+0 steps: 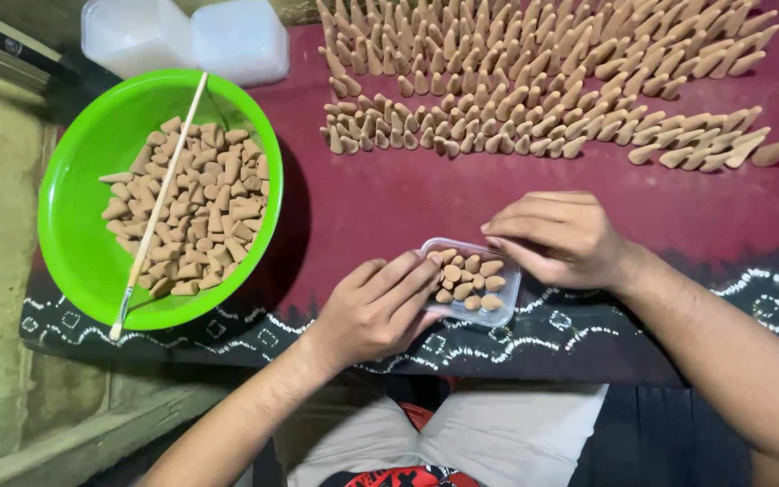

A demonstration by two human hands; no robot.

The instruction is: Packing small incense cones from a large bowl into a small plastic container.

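Head view shows a small clear box point(471, 281) of tan cones on the maroon cloth point(389, 198), with the left hand point(373, 311) against its near-left side, fingers together along the rim. The right hand point(559, 238) curls over the box's far-right edge, fingers bent and close together. Left of the box sits a green bowl point(74, 207) of cones with a stick point(160, 203) across it; beyond the box stand rows of cones point(534, 81).

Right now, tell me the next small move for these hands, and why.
Probably the right hand should pick another cone from the nearest row and stand it in the small clear box. The box looks only partly filled, a gap shows along its near edge, and the left hand is steadying it.
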